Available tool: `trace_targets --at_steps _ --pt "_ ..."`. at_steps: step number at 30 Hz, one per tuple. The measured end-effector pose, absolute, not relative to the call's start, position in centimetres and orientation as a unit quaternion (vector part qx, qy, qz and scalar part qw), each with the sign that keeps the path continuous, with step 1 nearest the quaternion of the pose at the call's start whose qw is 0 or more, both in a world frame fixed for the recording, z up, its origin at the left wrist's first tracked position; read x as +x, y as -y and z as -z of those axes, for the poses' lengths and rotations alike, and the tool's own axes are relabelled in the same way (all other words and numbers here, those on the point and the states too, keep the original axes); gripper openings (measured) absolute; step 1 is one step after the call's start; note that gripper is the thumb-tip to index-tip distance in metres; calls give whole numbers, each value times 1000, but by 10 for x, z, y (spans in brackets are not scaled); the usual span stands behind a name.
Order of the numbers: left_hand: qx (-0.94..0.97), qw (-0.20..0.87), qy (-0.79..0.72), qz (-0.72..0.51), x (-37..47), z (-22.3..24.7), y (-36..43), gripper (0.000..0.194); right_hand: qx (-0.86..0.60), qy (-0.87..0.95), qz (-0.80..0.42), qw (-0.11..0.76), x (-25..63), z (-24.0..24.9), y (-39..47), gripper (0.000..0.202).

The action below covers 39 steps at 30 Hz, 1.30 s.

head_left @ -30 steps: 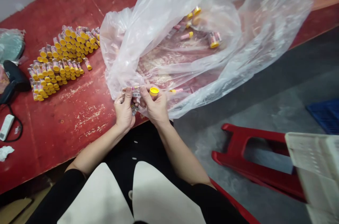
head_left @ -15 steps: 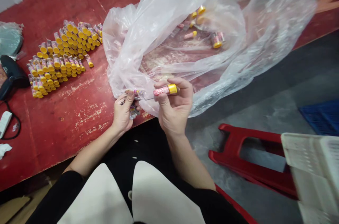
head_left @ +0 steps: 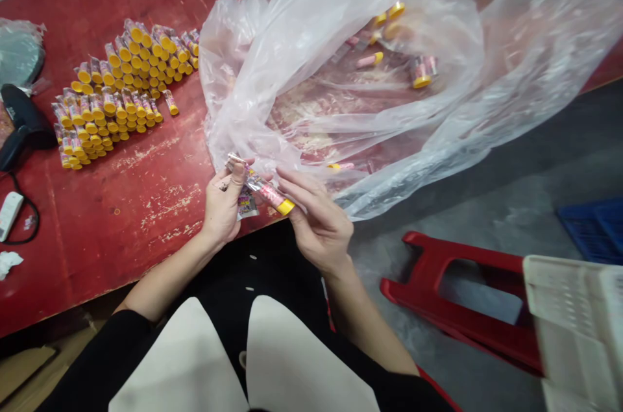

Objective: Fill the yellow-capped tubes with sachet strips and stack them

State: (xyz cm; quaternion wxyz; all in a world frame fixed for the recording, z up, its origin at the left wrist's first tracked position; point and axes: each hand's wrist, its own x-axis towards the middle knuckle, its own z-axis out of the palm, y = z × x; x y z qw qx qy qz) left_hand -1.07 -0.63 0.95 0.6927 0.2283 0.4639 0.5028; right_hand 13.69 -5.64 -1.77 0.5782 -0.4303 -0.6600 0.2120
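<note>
One yellow-capped tube point(head_left: 272, 194) slants between your hands in the head view: your left hand point(head_left: 222, 207) pinches its clear wrapper point(head_left: 239, 161) between thumb and fingers, and your right hand point(head_left: 324, 220) bends loosely at the cap; whether it grips, you cannot tell. Ahead, a translucent plastic bag point(head_left: 238, 113) holds several loose tubes point(head_left: 421, 72). Wrapped tubes point(head_left: 141, 68) lie stacked leftward on your scuffed red tabletop point(head_left: 107, 224). Right of you, a red stool point(head_left: 431, 276) stands beside a white crate point(head_left: 559, 315).

Both forearms point(head_left: 168, 274) reach forward, left fingers point(head_left: 217, 182) pinched against the thumb point(head_left: 237, 180), right fingers point(head_left: 306, 191) extended toward them.
</note>
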Motion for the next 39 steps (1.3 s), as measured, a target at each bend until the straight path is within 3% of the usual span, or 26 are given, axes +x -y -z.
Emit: trace_targets --at_steps 3,10,20,24,29,31,35,39 --pt "219 695 -456 -511 -12 -10 7 62 -393 708 -190 555 129 20 52 61" --pt "225 733 -434 -474 -19 -14 20 60 -440 662 -138 590 108 21 50 57" --pt "201 733 -449 -469 -23 -19 20 68 -435 597 -145 658 89 13 37 43" --pt "158 735 -435 -495 -33 -7 4 58 -470 560 -209 650 77 25 19 28" --pt "-29 723 -440 -532 -61 15 -18 25 -454 581 -274 618 29 57 -102 23" --pt "-64 698 -464 -542 -75 19 -18 15 -468 633 -264 557 -8 67 -160 24" --pt "-51 672 -494 -549 -102 16 -8 19 -498 736 -229 396 -54 61 -206 28" --pt "-51 655 -516 -550 -122 14 -8 21 -455 760 -138 443 17 46 -172 38"
